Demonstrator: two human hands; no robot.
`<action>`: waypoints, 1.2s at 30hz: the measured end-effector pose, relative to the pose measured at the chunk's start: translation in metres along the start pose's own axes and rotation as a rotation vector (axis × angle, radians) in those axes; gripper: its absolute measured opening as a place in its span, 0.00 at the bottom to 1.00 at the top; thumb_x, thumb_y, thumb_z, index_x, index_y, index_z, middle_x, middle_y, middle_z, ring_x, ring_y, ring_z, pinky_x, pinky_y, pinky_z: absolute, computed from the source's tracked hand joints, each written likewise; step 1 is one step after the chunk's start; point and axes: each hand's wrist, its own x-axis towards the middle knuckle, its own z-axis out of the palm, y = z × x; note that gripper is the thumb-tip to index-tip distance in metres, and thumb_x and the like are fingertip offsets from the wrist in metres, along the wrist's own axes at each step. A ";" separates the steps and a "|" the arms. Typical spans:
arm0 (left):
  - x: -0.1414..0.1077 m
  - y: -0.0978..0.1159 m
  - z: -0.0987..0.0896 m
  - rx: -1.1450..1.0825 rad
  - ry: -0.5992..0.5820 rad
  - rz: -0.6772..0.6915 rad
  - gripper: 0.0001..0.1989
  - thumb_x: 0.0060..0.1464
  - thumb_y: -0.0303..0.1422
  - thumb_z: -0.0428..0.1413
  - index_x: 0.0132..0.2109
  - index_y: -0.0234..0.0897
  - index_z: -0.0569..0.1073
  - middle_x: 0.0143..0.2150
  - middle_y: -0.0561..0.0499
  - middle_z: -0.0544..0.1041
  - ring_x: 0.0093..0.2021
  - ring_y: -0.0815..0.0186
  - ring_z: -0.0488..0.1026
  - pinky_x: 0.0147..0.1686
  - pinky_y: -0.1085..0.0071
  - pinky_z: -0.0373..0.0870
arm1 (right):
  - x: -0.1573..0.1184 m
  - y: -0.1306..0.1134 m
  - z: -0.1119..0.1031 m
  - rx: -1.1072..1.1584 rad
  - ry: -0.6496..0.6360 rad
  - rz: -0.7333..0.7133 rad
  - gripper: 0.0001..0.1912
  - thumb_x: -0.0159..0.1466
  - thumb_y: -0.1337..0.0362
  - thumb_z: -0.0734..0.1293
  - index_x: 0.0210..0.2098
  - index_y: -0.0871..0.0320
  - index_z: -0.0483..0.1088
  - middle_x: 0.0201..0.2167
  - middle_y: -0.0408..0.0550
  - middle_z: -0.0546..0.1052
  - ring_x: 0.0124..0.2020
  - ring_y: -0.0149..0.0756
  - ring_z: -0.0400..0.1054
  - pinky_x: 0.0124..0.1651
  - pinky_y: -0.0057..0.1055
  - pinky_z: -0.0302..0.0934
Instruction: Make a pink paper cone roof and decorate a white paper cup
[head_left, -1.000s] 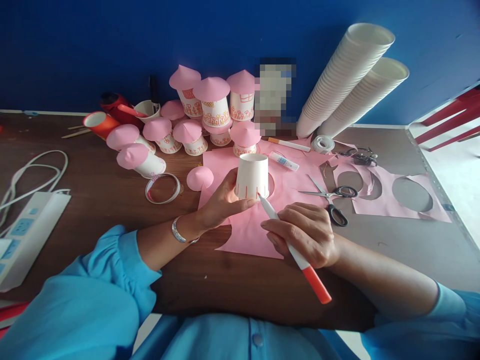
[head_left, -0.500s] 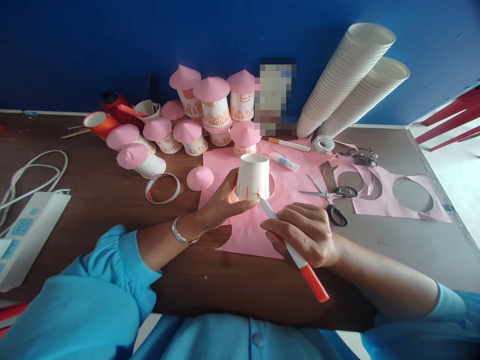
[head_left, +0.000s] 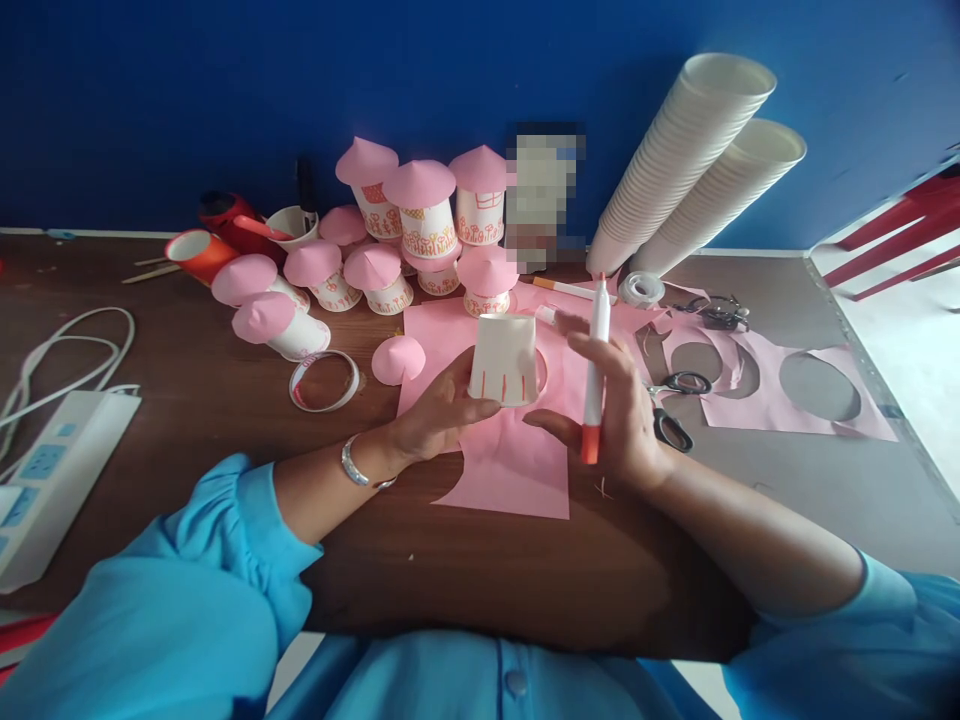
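A plain blue wall (head_left: 225, 90) stood behind a dark brown wooden surface (head_left: 360, 570). At far left there was a white power strip (head_left: 56, 480) with its cable. Next came several white paper cups with pink cone roofs (head_left: 420, 185), many of them bearing red drawings. The left hand (head_left: 435, 415) gripped a white paper cup (head_left: 502, 355), narrow end up, above a cut pink paper sheet (head_left: 517, 490); short orange-red strokes marked its lower part. To its right, the right hand (head_left: 626, 410) held a white marker with orange-red end (head_left: 597, 350) between its fingers, tip upward and apart from the cup, the thumb spread wide. Black-handled scissors (head_left: 673, 430) lay just beside, partly hidden.
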 end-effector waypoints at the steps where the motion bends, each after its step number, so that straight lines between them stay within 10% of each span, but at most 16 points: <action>1: 0.000 0.000 0.000 -0.016 -0.021 -0.004 0.26 0.54 0.37 0.68 0.59 0.43 0.73 0.55 0.45 0.79 0.59 0.50 0.75 0.61 0.50 0.68 | 0.001 0.003 0.002 0.028 -0.023 0.026 0.41 0.63 0.58 0.76 0.69 0.55 0.56 0.63 0.65 0.72 0.65 0.59 0.68 0.64 0.60 0.66; 7: -0.002 0.002 -0.001 -0.079 -0.185 -0.019 0.23 0.60 0.39 0.62 0.61 0.41 0.73 0.55 0.43 0.79 0.58 0.49 0.76 0.56 0.53 0.73 | 0.005 0.010 0.004 0.120 -0.093 0.041 0.40 0.64 0.55 0.76 0.69 0.54 0.56 0.65 0.66 0.71 0.67 0.59 0.66 0.65 0.59 0.66; 18: -0.003 0.001 0.005 0.214 0.002 -0.008 0.29 0.51 0.37 0.71 0.57 0.42 0.71 0.52 0.46 0.76 0.54 0.54 0.73 0.52 0.57 0.72 | 0.004 -0.003 0.000 -0.125 -0.079 -0.108 0.37 0.69 0.53 0.70 0.71 0.59 0.55 0.61 0.67 0.73 0.64 0.60 0.67 0.61 0.60 0.66; 25: 0.000 0.004 0.004 0.054 -0.001 -0.007 0.25 0.54 0.38 0.68 0.57 0.42 0.74 0.55 0.44 0.79 0.59 0.50 0.74 0.60 0.52 0.69 | 0.003 -0.024 -0.013 -0.110 0.046 -0.242 0.20 0.76 0.54 0.59 0.57 0.60 0.73 0.33 0.47 0.70 0.30 0.34 0.68 0.30 0.32 0.68; 36: 0.000 0.004 0.003 0.065 -0.055 0.013 0.22 0.58 0.35 0.65 0.58 0.41 0.74 0.57 0.43 0.80 0.60 0.50 0.75 0.61 0.51 0.69 | 0.004 -0.032 -0.013 -0.031 -0.006 -0.383 0.08 0.69 0.67 0.65 0.40 0.66 0.74 0.29 0.51 0.74 0.27 0.36 0.69 0.26 0.34 0.68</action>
